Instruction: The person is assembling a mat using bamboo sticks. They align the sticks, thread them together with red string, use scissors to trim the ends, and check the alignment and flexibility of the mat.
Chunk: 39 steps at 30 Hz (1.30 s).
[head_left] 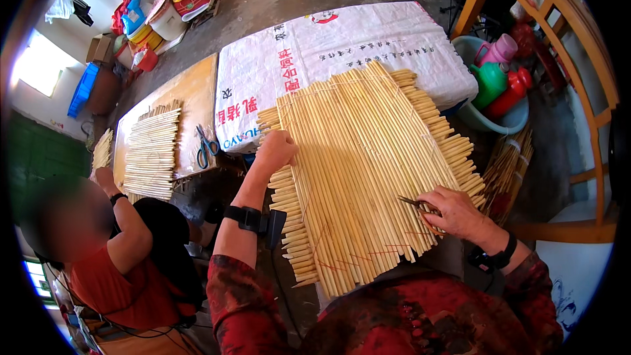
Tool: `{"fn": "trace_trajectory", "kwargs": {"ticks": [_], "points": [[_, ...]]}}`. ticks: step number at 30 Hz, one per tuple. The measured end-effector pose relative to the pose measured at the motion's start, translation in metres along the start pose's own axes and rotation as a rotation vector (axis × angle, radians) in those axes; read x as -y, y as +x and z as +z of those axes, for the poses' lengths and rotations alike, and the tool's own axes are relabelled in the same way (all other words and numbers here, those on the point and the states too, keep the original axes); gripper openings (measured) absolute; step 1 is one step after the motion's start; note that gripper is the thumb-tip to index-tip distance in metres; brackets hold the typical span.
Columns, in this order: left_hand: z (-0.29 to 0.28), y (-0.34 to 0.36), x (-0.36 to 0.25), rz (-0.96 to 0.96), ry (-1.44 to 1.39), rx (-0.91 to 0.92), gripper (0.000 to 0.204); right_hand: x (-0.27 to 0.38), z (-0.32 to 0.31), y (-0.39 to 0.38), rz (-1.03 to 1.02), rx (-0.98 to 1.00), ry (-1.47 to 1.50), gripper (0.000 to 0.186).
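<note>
A mat of pale reed stalks [358, 158], laid side by side and tied with thin thread, slopes from the table toward my lap. Stalks running crosswise stick out from under its left and right sides. Red thread [388, 250] crosses the stalks near the close edge. At the mat's upper left edge my left hand [276, 150] is closed, its fingers curled on the stalks. Small scissors [424, 210] are in my right hand [457, 212], over the mat's lower right part, with their blades pointing left.
White woven sacking [263, 59] covers the table. Blue-handled scissors [208, 148] and another reed mat [153, 148] lie on the wooden board [197, 82] at left, where a co-worker in red [118, 283] sits. A tub [470, 49] with watering cans and a wooden frame [595, 151] stand right.
</note>
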<state>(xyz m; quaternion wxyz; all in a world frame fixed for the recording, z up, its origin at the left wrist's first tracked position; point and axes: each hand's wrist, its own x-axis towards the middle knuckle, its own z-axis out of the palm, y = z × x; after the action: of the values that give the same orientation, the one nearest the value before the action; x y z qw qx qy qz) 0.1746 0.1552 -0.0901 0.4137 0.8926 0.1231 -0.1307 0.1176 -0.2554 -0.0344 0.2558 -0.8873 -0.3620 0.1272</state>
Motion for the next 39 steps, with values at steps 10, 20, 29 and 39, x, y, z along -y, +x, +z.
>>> {"fn": "trace_trajectory", "kwargs": {"ticks": [10, 20, 29, 39], "points": [[0.001, -0.012, -0.004, -0.06, 0.054, 0.029, 0.018, -0.002, 0.005, 0.002, -0.018, -0.03, -0.054, 0.029], [0.008, -0.017, 0.01, -0.069, -0.051, 0.016, 0.01, 0.001, 0.004, 0.003, 0.031, 0.003, -0.093, 0.027], [-0.008, -0.062, 0.004, 0.039, -0.352, 0.087, 0.008, 0.002, 0.011, 0.001, 0.009, 0.051, -0.177, 0.036], [-0.012, -0.095, 0.008, 0.157, -0.331, 0.196, 0.009, -0.002, 0.013, 0.007, 0.008, -0.012, -0.113, 0.034]]}}
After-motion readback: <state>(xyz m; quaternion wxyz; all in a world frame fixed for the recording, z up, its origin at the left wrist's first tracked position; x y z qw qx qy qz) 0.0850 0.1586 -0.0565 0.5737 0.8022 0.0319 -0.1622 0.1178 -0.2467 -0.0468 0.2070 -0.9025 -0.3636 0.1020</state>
